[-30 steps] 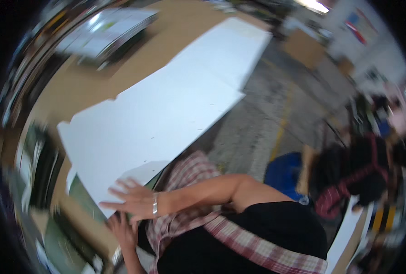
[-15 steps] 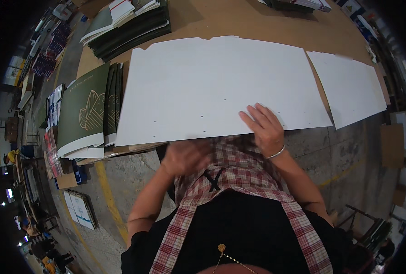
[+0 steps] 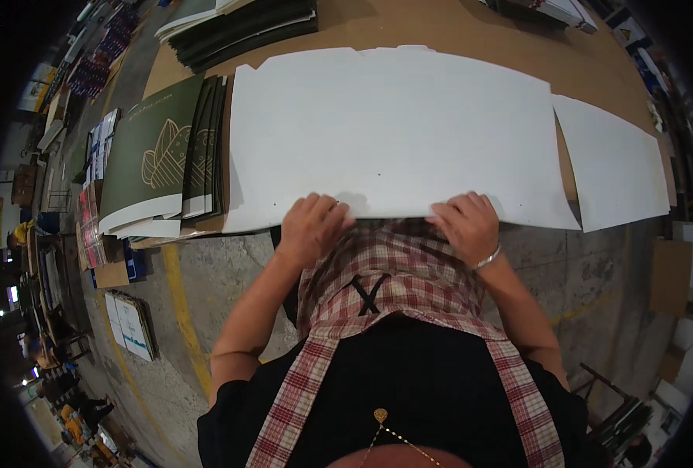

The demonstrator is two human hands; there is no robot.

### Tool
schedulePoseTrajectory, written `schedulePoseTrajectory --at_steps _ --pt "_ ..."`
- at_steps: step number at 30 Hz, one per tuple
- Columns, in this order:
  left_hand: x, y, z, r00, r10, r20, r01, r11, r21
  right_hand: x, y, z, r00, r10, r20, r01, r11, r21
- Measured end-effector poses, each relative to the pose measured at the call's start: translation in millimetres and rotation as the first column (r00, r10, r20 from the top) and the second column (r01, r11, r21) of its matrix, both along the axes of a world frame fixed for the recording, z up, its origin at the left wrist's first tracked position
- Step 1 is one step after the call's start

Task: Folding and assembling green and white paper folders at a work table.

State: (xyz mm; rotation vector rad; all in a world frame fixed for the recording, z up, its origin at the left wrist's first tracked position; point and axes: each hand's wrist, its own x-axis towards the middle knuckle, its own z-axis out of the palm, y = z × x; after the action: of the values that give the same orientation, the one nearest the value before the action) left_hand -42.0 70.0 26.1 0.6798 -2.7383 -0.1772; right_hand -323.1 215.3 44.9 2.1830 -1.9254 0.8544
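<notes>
A large white sheet of paperboard (image 3: 393, 125) lies on the table in front of me, its near edge curling slightly upward. My left hand (image 3: 313, 228) grips that edge left of centre, fingers curled over the top. Right of centre, my right hand (image 3: 469, 226) holds the same edge in a like grip, with a bracelet on its wrist. Thumbs of both hands are mostly hidden. A few small dark marks dot the sheet near the hands. Beside it on the left lie dark green printed bags (image 3: 159, 156) with a gold line drawing, overlapping one another.
The brown tabletop (image 3: 409, 23) stretches away behind the sheet. A stack of dark green and white pieces (image 3: 245, 35) stands at the far left, another stack (image 3: 545, 12) at the far right. A second white sheet (image 3: 611, 160) lies to the right. A flat bundle (image 3: 130, 326) rests on the floor.
My left hand has come up from in front of the apron onto the sheet's near edge. My right hand has moved down from the surface to that edge, and both fingers sets now curl over it.
</notes>
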Motion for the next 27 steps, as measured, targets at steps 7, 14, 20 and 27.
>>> schedulePoseTrajectory --at_steps 7,14,20,27 --pt "-44.4 -53.5 17.0 0.964 0.148 0.221 -0.247 0.809 0.534 -38.3 -48.9 -18.1 0.883 -0.008 0.47 -0.138 0.951 0.275" --pt "-35.4 -56.7 -3.0 0.984 0.146 -0.103 -0.137 0.987 0.089 -4.8 -63.1 -34.5 0.895 0.405 0.184 -0.411 0.912 -0.008" --pt "13.7 -32.2 21.3 0.35 0.607 -0.713 -0.634 0.714 0.297 7.8 -65.9 -21.4 0.875 0.413 0.254 -0.45 0.886 0.11" --pt "13.5 -1.8 27.8 -0.392 0.855 -0.34 0.357 0.482 0.8 6.9 -52.3 -18.3 0.899 0.384 0.208 -0.422 0.888 0.181"
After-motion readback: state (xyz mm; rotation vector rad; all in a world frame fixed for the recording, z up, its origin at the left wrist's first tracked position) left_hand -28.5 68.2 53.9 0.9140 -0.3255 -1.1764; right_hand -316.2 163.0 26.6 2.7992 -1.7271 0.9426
